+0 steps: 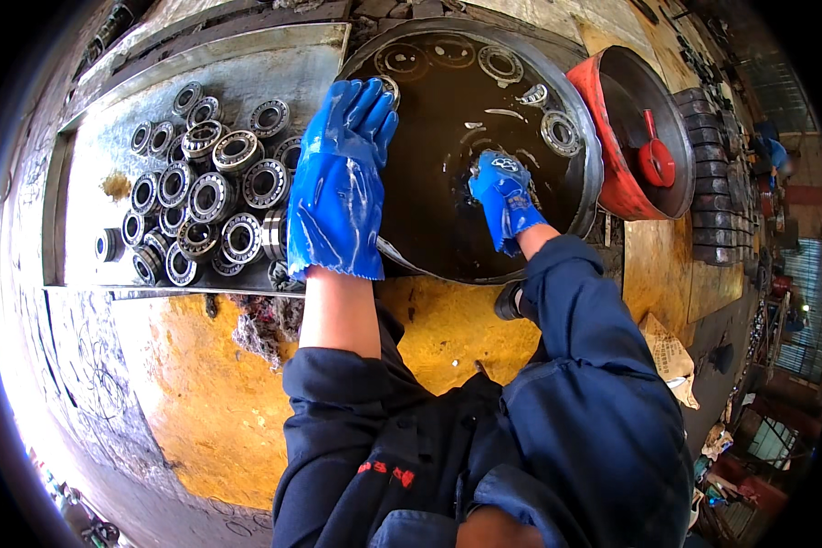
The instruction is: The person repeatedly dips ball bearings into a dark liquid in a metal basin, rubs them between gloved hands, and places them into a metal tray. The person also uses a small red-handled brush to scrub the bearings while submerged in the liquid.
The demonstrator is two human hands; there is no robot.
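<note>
My left hand [342, 173], in a wet blue rubber glove, is held up over the left rim of a round metal tub [590, 183]. Its fingers are stretched out, and a bearing [390, 91] partly shows behind them. In a matching glove, my right hand [505, 194] reaches down into the dark liquid [429, 196] around the tub's middle. The liquid hides its fingertips and whatever they may hold. Near the tub's far right side, bearings [560, 133] [500, 65] stick out of the liquid, along with a smaller bearing piece [534, 95].
Left of the tub, a metal tray [283, 68] holds many roller bearings [211, 197], some stacked. A red basin [603, 137] with a red scoop [656, 163] stands on the right, beside a row of dark blocks [711, 183]. A fluffy rag heap [260, 333] lies below the tray.
</note>
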